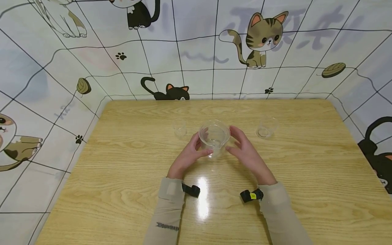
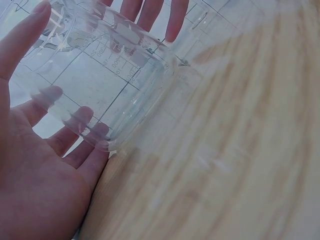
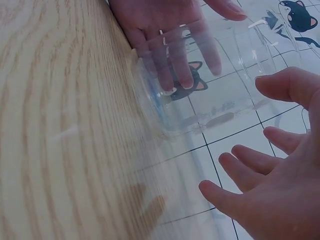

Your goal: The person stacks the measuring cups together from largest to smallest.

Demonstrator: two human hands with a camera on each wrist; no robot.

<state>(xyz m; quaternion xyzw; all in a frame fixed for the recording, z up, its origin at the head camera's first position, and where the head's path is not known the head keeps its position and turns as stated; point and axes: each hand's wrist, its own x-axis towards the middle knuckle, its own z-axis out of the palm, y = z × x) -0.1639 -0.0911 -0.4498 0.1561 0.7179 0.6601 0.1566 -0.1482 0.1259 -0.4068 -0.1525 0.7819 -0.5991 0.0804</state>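
The pale wood-grain desk (image 1: 306, 204) has a glossy top, with a bright streak of reflected light on its near half. White sheeting (image 1: 199, 54) with black grid lines, cartoon cats and paw prints encloses it at the far, left and right sides. A clear beaker (image 1: 214, 136) stands upright on the desk, a little beyond the middle. The left grip (image 1: 187, 156) is curled round its left side, thumb in front; the right grip (image 1: 247, 154) is released, fingers spread just beside it. Small clear vessels stand far left (image 1: 180, 129) and far right (image 1: 265, 132).
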